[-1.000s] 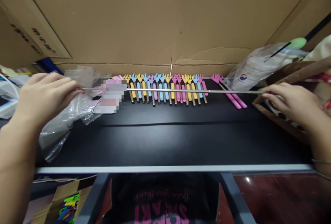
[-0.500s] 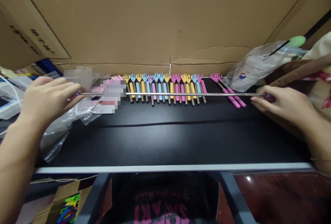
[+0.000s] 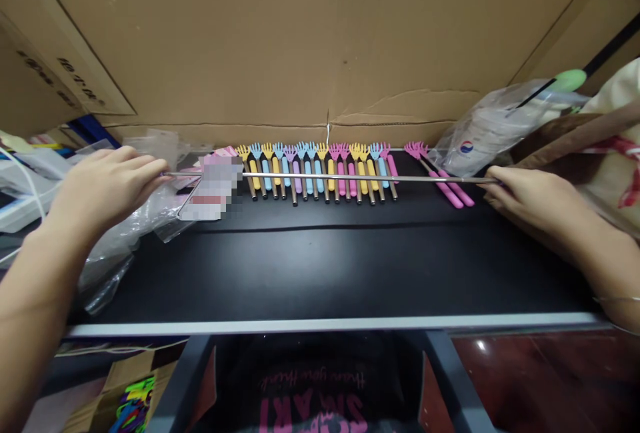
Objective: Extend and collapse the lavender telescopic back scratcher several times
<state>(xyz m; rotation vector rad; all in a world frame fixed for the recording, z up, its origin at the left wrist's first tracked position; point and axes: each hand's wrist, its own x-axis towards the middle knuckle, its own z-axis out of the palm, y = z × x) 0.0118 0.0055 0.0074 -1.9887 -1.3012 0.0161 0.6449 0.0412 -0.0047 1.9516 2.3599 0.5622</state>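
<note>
From my end: one thin silver-coloured metal rod, straight and shiny, looks jointed in sections, a bit of purple showing at its left end; right end sits dark under the fingers. It runs nearly level across the view, over the row of scratchers; contact with them, can't tell. I have the left hand gripping narrow, fingers wrapped on the left end; the right hand grips the right end the same way, tip hidden.

Counts. Small hand-shaped scratchers with coloured plastic heads and handles and metal shafts: 14 side by side on the black tabletop with a pale front edge. By colour, I get 5 yellow, 5 light blue, 3 pink, 1 purple. Off to their right, 2 pink scratchers lie slanted and close together, apart from the row.

Left of the row, 1 flat pale rectangle, pixelated, contents unreadable; crumpled clear plastic bags beside it, number unclear. Near the right hand, 1 clear bag with a white cup, round red-and-blue logo. Brown cardboard wall behind. Below left, 1 open cardboard box of bright-coloured bits, too small to count.
</note>
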